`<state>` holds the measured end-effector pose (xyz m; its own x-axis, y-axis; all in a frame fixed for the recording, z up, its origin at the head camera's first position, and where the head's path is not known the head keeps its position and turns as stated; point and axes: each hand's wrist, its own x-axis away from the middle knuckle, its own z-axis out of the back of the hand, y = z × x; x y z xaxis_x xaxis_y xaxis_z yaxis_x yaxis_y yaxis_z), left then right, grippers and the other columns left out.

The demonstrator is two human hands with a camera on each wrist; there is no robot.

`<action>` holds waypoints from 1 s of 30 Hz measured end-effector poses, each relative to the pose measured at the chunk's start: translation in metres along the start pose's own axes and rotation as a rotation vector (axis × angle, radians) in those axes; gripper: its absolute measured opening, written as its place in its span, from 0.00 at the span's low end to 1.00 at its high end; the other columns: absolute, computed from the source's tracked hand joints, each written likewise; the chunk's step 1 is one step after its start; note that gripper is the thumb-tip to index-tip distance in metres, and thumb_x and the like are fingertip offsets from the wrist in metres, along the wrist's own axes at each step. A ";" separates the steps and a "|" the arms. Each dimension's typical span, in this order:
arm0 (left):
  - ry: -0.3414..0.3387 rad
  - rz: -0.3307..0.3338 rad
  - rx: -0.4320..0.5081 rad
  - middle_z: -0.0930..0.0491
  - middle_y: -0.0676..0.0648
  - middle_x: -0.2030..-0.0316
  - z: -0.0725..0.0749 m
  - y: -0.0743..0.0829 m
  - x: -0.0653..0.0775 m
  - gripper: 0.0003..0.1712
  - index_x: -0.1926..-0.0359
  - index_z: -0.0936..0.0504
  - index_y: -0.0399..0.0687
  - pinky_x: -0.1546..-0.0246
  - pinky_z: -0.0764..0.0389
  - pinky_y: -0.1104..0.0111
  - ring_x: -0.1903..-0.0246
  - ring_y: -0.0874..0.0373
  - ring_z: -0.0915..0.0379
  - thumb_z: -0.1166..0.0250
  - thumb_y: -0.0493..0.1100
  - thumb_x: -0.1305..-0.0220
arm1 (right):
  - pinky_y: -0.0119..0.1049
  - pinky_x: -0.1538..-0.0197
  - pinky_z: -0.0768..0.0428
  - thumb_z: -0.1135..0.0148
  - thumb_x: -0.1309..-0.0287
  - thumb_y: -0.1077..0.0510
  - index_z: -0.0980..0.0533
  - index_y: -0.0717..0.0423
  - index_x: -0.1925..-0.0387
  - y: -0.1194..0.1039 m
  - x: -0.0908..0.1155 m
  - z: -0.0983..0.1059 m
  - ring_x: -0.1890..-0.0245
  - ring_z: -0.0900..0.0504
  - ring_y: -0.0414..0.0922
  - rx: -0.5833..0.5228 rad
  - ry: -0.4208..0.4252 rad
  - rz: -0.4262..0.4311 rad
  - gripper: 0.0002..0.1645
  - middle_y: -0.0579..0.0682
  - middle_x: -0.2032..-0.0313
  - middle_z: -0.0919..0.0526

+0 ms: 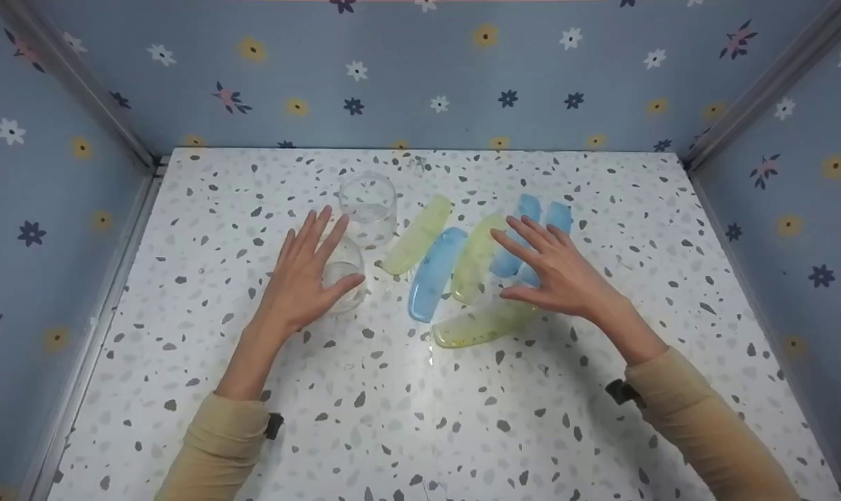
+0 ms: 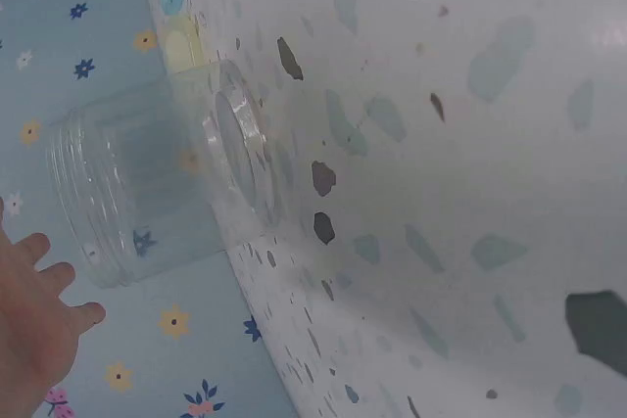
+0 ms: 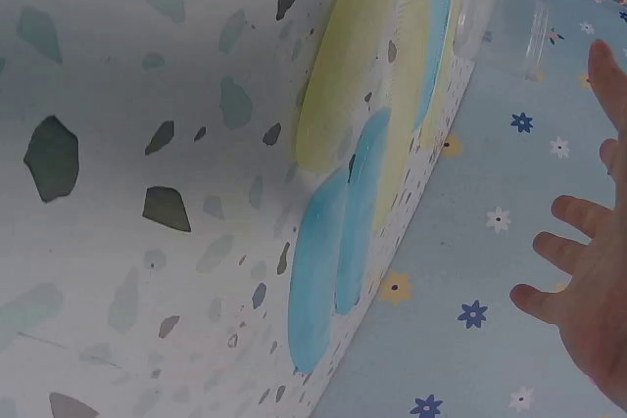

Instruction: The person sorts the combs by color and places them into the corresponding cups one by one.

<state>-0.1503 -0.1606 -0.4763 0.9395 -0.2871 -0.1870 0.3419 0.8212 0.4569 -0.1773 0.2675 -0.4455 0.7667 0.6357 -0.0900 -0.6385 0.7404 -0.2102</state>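
My left hand (image 1: 300,278) is held with fingers spread, partly over a clear jar (image 1: 351,292). A second clear jar (image 1: 368,197) stands behind it. In the left wrist view, the fingers show beside a jar (image 2: 162,178) with a threaded mouth, apart from it. My right hand (image 1: 563,275), fingers also spread, hovers over the right-hand end of a group of curved translucent strips. Two blue strips (image 1: 558,216) there are partly hidden by it. To their left lie a yellow strip (image 1: 470,275), a blue strip (image 1: 436,275) and another yellow strip (image 1: 418,235). Nearest me lies a third yellow strip (image 1: 473,330).
The white speckled table (image 1: 393,431) carries all of these things. Blue flowered panels (image 1: 406,69) close it in at the back and both sides, with metal-coloured rails (image 1: 79,390) along the sides.
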 end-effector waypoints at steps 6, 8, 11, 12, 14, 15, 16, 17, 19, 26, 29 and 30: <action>0.030 0.061 0.095 0.59 0.50 0.16 -0.007 -0.007 0.006 0.54 0.17 0.55 0.64 0.18 0.59 0.41 0.17 0.45 0.64 0.37 0.67 0.33 | 0.66 0.22 0.42 0.33 0.40 0.31 0.50 0.33 0.18 -0.005 0.002 -0.009 0.19 0.45 0.57 -0.051 0.035 -0.018 0.56 0.52 0.19 0.44; 0.043 0.079 0.114 0.59 0.50 0.16 -0.010 -0.008 0.007 0.56 0.17 0.55 0.64 0.18 0.59 0.42 0.17 0.44 0.64 0.35 0.67 0.35 | 0.65 0.23 0.41 0.33 0.40 0.31 0.49 0.33 0.18 -0.006 0.003 -0.012 0.19 0.44 0.57 -0.075 0.052 -0.028 0.55 0.53 0.20 0.42; 0.060 0.107 0.133 0.60 0.49 0.16 -0.012 -0.009 0.010 0.59 0.17 0.56 0.64 0.18 0.59 0.42 0.16 0.45 0.65 0.33 0.68 0.38 | 0.65 0.23 0.39 0.32 0.40 0.32 0.48 0.32 0.19 -0.008 0.005 -0.018 0.20 0.41 0.56 -0.106 0.071 -0.043 0.54 0.53 0.21 0.40; 0.065 0.116 0.136 0.60 0.49 0.16 -0.013 -0.009 0.010 0.60 0.17 0.56 0.63 0.18 0.59 0.41 0.16 0.44 0.64 0.32 0.68 0.39 | 0.65 0.24 0.38 0.32 0.40 0.32 0.47 0.32 0.19 -0.008 0.006 -0.020 0.21 0.40 0.56 -0.115 0.078 -0.048 0.54 0.53 0.21 0.39; 0.073 0.136 0.145 0.60 0.48 0.16 -0.014 -0.009 0.012 0.61 0.17 0.56 0.63 0.18 0.57 0.40 0.17 0.43 0.64 0.31 0.69 0.40 | 0.65 0.24 0.37 0.31 0.40 0.33 0.46 0.32 0.19 -0.009 0.008 -0.024 0.23 0.37 0.57 -0.134 0.088 -0.058 0.54 0.53 0.22 0.37; 0.075 0.150 0.154 0.60 0.48 0.16 -0.015 -0.009 0.012 0.62 0.17 0.56 0.63 0.18 0.56 0.40 0.17 0.43 0.64 0.31 0.69 0.41 | 0.64 0.25 0.36 0.31 0.40 0.33 0.46 0.32 0.19 -0.010 0.009 -0.026 0.23 0.36 0.57 -0.140 0.091 -0.064 0.54 0.53 0.22 0.37; 0.077 0.165 0.163 0.60 0.48 0.16 -0.015 -0.010 0.013 0.62 0.17 0.56 0.63 0.19 0.55 0.40 0.17 0.43 0.64 0.30 0.70 0.42 | 0.64 0.25 0.36 0.31 0.40 0.33 0.46 0.32 0.19 -0.011 0.010 -0.028 0.24 0.35 0.57 -0.146 0.093 -0.070 0.53 0.52 0.22 0.37; 0.078 0.181 0.177 0.60 0.47 0.16 -0.016 -0.010 0.014 0.63 0.16 0.57 0.63 0.19 0.54 0.39 0.17 0.43 0.63 0.30 0.70 0.42 | 0.64 0.25 0.35 0.31 0.41 0.33 0.45 0.32 0.20 -0.012 0.010 -0.029 0.24 0.35 0.58 -0.153 0.094 -0.076 0.53 0.52 0.23 0.36; 0.075 0.218 0.215 0.60 0.47 0.16 -0.017 -0.012 0.015 0.66 0.16 0.59 0.64 0.19 0.52 0.39 0.17 0.43 0.63 0.29 0.70 0.43 | 0.64 0.26 0.34 0.30 0.40 0.34 0.44 0.32 0.20 -0.014 0.012 -0.033 0.25 0.33 0.58 -0.161 0.091 -0.084 0.53 0.52 0.23 0.35; 0.026 0.337 0.367 0.62 0.45 0.16 -0.020 -0.019 0.021 0.73 0.17 0.71 0.65 0.22 0.49 0.35 0.19 0.38 0.53 0.26 0.68 0.45 | 0.62 0.30 0.28 0.28 0.42 0.35 0.39 0.32 0.22 -0.022 0.014 -0.045 0.28 0.30 0.57 -0.165 0.045 -0.099 0.50 0.52 0.27 0.30; 0.012 0.351 0.417 0.61 0.44 0.16 -0.021 -0.021 0.021 0.73 0.17 0.70 0.61 0.21 0.50 0.36 0.19 0.38 0.56 0.25 0.65 0.44 | 0.61 0.32 0.25 0.26 0.44 0.36 0.36 0.34 0.24 -0.025 0.015 -0.048 0.31 0.27 0.57 -0.169 0.017 -0.108 0.49 0.52 0.30 0.28; 0.007 0.355 0.430 0.61 0.43 0.16 -0.022 -0.022 0.022 0.73 0.17 0.70 0.60 0.20 0.51 0.37 0.18 0.39 0.58 0.24 0.65 0.44 | 0.60 0.33 0.24 0.26 0.45 0.37 0.35 0.34 0.24 -0.025 0.015 -0.049 0.32 0.26 0.56 -0.166 0.007 -0.110 0.48 0.52 0.31 0.27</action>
<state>-0.1379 -0.1738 -0.5091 0.9990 -0.0248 0.0384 -0.0164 0.5909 0.8066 -0.1463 0.2475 -0.4893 0.8322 0.5507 -0.0645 -0.5312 0.7587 -0.3770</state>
